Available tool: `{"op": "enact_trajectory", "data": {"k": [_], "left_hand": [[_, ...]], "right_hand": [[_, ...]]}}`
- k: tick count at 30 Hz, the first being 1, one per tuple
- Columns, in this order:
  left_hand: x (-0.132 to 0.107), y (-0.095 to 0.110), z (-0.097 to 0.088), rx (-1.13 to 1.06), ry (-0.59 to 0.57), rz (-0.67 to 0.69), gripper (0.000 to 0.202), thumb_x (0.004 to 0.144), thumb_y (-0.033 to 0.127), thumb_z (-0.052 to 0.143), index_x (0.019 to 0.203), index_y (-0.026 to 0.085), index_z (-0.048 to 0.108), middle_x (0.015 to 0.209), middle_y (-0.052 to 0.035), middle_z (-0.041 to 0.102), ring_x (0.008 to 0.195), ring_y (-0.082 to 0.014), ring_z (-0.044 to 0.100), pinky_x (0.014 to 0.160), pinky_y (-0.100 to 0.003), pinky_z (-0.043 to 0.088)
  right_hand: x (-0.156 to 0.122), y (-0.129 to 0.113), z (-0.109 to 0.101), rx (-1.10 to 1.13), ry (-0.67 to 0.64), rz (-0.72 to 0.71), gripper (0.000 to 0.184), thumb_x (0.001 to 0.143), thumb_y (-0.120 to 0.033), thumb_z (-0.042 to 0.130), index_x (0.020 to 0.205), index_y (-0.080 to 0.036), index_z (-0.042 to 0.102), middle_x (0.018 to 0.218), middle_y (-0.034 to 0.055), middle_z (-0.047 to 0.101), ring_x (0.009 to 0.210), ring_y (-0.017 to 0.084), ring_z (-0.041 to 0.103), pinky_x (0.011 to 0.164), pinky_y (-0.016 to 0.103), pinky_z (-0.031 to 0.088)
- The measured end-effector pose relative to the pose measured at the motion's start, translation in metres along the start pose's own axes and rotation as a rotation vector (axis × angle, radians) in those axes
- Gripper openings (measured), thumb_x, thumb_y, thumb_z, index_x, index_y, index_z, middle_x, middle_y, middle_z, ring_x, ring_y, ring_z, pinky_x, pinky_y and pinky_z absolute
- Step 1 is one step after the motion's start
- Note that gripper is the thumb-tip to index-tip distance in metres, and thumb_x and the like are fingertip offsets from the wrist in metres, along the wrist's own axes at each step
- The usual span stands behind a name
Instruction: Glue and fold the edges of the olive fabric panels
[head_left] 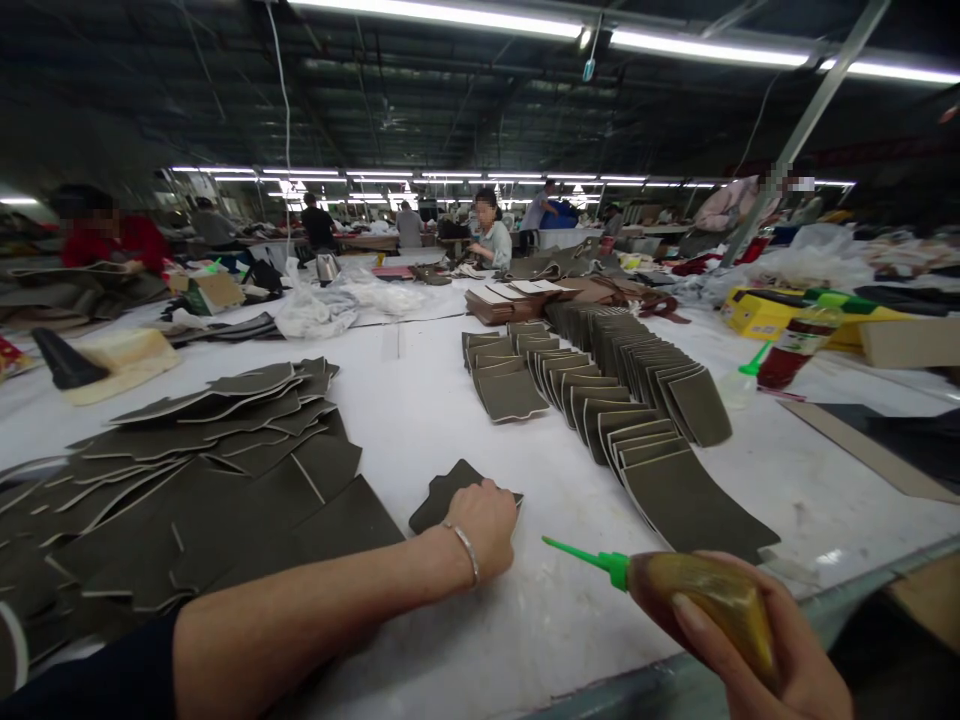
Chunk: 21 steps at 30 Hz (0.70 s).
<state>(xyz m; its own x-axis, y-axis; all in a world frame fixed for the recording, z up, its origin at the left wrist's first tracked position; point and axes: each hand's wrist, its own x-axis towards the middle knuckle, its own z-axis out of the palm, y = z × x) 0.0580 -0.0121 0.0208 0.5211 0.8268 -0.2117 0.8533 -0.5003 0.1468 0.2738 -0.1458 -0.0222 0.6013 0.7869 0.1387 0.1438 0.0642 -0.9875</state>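
Note:
My left hand (486,522) rests closed on a dark grey cut piece of material (439,494) lying on the white table (420,410); a thin bracelet sits on the wrist. My right hand (757,640) grips an amber glue bottle (705,592) with a green pointed nozzle aimed left, held just above the table's near edge. Overlapping rows of the same grey pieces (637,410) fan out ahead of the right hand. A loose pile of grey pieces (217,470) lies to the left.
A second glue bottle with a green tip (787,358) and yellow boxes (765,315) stand at the right. Tan and brown stacks (525,298) lie farther back. Several other people sit or stand at tables beyond. A metal edge (862,590) borders the table at the near right.

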Motion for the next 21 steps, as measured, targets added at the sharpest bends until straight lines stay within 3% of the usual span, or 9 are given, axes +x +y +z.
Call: {"op": "enact_trajectory", "data": {"k": [6, 11, 16, 21], "left_hand": [[-0.007, -0.022, -0.017, 0.043, -0.072, 0.179, 0.030, 0.080, 0.023, 0.047, 0.102, 0.017, 0.067, 0.099, -0.0134, 0.065, 0.088, -0.0298, 0.065, 0.077, -0.042, 0.053], [-0.008, -0.026, -0.018, 0.025, -0.081, 0.200, 0.035, 0.085, 0.032, 0.042, 0.107, 0.021, 0.066, 0.100, -0.0113, 0.064, 0.086, -0.0274, 0.066, 0.075, -0.040, 0.053], [-0.005, -0.027, -0.011, 0.015, -0.053, 0.194, 0.037, 0.084, 0.031, 0.041, 0.110, 0.020, 0.066, 0.101, -0.0122, 0.064, 0.088, -0.0285, 0.066, 0.074, -0.041, 0.054], [-0.004, -0.028, -0.007, 0.011, -0.050, 0.212, 0.037, 0.081, 0.026, 0.042, 0.110, 0.019, 0.066, 0.103, -0.0128, 0.063, 0.088, -0.0300, 0.066, 0.074, -0.043, 0.055]], "right_hand": [[0.004, -0.024, 0.021, -0.244, -0.068, -0.085, 0.061, 0.069, -0.061, 0.075, 0.114, -0.025, 0.057, 0.100, 0.0026, 0.066, 0.090, 0.024, 0.064, 0.073, 0.025, 0.051], [0.003, -0.044, 0.046, -0.356, -0.140, -0.138, 0.055, 0.074, -0.065, 0.068, 0.112, -0.028, 0.054, 0.102, 0.0010, 0.061, 0.092, 0.027, 0.060, 0.080, 0.037, 0.044], [0.009, -0.042, 0.056, -0.498, -0.175, -0.289, 0.051, 0.077, -0.063, 0.065, 0.112, -0.028, 0.054, 0.100, 0.0015, 0.061, 0.083, 0.027, 0.059, 0.076, 0.038, 0.044], [0.011, -0.037, 0.058, -0.555, -0.180, -0.406, 0.049, 0.081, -0.061, 0.063, 0.115, -0.027, 0.052, 0.106, 0.0033, 0.060, 0.088, 0.029, 0.060, 0.081, 0.039, 0.044]]}}
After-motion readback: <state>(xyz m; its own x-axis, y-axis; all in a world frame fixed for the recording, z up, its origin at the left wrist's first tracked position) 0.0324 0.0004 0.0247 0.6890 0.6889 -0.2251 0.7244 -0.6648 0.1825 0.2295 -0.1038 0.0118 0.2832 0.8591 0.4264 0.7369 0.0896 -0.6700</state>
